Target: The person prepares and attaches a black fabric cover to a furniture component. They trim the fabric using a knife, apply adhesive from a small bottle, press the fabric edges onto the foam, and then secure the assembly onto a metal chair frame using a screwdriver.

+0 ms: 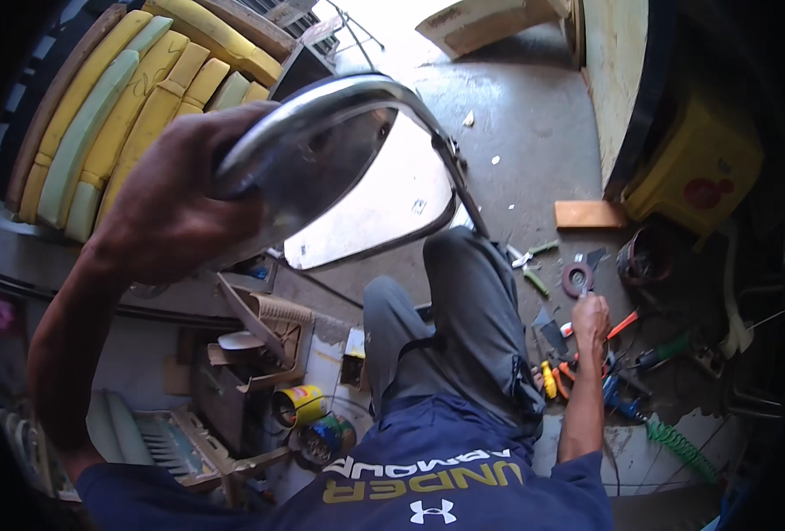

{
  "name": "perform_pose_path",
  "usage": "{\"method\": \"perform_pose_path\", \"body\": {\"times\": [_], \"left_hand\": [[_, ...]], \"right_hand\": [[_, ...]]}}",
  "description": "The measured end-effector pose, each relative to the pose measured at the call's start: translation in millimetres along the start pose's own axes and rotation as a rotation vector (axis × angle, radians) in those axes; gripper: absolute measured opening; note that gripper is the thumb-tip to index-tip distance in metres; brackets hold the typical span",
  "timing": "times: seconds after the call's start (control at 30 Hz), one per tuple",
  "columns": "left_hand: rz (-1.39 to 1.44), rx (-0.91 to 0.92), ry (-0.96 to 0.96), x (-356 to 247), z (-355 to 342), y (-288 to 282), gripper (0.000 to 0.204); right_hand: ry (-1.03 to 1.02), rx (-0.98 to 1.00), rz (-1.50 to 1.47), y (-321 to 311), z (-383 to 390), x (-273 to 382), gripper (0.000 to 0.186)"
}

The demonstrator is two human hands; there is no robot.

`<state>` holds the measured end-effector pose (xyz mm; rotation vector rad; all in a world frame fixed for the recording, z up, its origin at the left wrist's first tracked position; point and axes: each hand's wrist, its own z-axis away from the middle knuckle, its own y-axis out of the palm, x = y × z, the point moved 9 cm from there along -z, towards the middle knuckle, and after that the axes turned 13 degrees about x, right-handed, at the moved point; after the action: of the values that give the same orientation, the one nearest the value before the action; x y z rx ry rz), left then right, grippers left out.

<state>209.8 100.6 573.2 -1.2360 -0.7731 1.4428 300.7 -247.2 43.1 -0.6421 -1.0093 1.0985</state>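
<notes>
My left hand [176, 195] is raised at the left, fingers wrapped round the curved chrome tube of a chair frame [344, 87]. A white panel [383, 199] with a dark rim sits within the frame, tilted in front of my knees. Low at the right, my right hand [591, 317] is closed at floor level, with a small silvery bit at its fingertips that I cannot make out. Just beyond those fingertips lies a dark red ring-shaped roll [578, 278]. Green-handled pliers [534, 265] are on the floor left of it.
Yellow and green foam pads [136, 97] are stacked at the far left. Hand tools with orange and yellow handles [549, 379] and a coiled green hose [680, 449] lie near my right arm. An orange-brown block [589, 214], a yellow plastic container [702, 168] and a yellow can [304, 404] stand around me.
</notes>
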Motion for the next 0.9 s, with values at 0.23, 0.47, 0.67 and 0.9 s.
{"method": "perform_pose_path", "body": {"times": [0.23, 0.47, 0.67, 0.9], "left_hand": [[0.012, 0.048, -0.246, 16, 16, 1, 0.061], [0.021, 0.061, -0.329, 12, -3, -10, 0.069], [-0.301, 0.023, -0.439, 105, 88, -45, 0.073], [-0.156, -0.135, -0.410, 133, 99, -66, 0.070]], "right_hand": [[-0.174, 0.005, -0.030, 147, 67, -32, 0.043], [-0.200, 0.122, -0.420, 249, 50, -64, 0.039], [-0.245, -0.067, -0.524, 210, 52, -71, 0.022], [-0.155, -0.026, -0.333, 201, 76, -98, 0.023]]}}
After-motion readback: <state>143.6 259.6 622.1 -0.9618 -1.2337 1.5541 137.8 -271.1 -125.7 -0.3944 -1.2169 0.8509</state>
